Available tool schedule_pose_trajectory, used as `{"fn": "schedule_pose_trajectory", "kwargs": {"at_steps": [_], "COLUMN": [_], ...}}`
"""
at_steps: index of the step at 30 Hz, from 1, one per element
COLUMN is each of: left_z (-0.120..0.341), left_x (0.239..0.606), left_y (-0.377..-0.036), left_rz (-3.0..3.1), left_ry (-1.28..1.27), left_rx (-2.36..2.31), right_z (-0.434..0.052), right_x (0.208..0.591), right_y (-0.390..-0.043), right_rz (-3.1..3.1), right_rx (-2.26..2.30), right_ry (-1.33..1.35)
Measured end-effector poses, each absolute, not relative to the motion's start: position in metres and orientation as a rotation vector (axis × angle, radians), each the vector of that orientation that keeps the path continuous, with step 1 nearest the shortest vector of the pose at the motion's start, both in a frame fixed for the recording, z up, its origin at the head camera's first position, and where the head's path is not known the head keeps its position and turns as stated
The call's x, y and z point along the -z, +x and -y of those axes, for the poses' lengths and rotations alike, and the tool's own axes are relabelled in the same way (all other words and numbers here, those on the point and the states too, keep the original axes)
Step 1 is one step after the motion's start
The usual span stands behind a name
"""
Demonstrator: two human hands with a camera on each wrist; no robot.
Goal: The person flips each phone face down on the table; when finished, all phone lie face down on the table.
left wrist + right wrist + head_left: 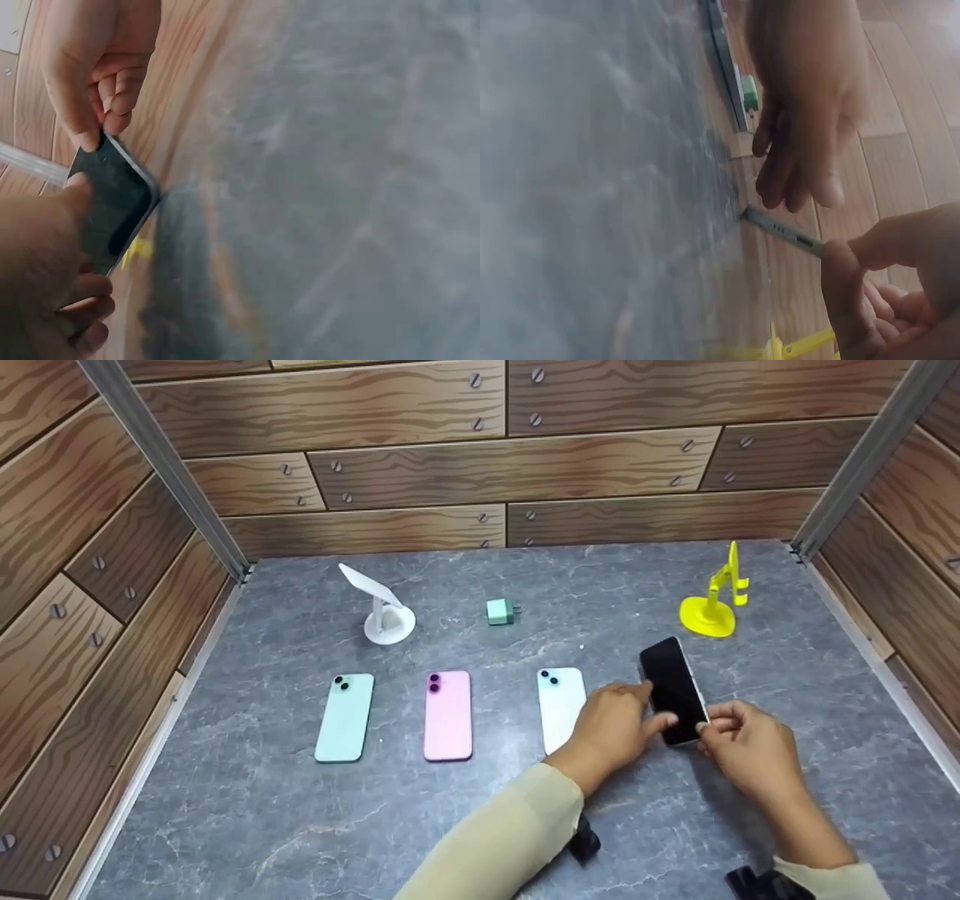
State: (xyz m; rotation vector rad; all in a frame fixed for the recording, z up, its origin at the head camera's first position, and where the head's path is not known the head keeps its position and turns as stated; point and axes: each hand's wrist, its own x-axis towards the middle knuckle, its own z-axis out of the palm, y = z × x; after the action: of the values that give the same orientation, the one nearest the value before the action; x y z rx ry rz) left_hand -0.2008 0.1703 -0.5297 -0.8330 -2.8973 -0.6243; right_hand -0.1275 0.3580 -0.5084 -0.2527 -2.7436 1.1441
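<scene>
A phone with a dark screen (673, 686) is tilted up off the grey table, its far end low. My right hand (711, 727) pinches its near right corner between thumb and fingers. My left hand (649, 709) holds its left edge, thumb lying on the screen. In the left wrist view the phone (112, 199) lies between my left hand (71, 225) and my right hand (97, 131). The right wrist view shows the phone (784, 231) edge-on, pinched by my right hand (836, 259), with my left hand (799, 199) just above it.
Three phones lie face down in a row: mint (343, 718), pink (448, 715) and white (561, 705), the white one partly behind my left wrist. Behind them stand a white stand (379, 604), a green charger (500, 612) and a yellow stand (712, 600). Wooden walls enclose the table (262, 810).
</scene>
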Motion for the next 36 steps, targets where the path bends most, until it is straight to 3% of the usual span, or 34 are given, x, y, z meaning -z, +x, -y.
{"fn": "schedule_pose_trajectory", "kwargs": {"at_steps": [11, 17, 36], "left_z": [-0.166, -0.165, -0.16], "left_x": [0.5, 0.494, 0.492], "left_y": [-0.215, -0.217, -0.22], "left_rz": [2.874, 2.834, 2.771], "left_ry": [-0.463, -0.457, -0.348], "left_rx": [1.037, 1.014, 1.119], "right_z": [-0.335, -0.332, -0.327], "right_x": [0.514, 0.517, 0.52], "right_y": [-0.116, -0.115, -0.114], "right_rz": [2.605, 2.558, 2.574], "right_rx": [-0.764, -0.648, -0.615], "right_ry": [-0.001, 0.161, 0.314]}}
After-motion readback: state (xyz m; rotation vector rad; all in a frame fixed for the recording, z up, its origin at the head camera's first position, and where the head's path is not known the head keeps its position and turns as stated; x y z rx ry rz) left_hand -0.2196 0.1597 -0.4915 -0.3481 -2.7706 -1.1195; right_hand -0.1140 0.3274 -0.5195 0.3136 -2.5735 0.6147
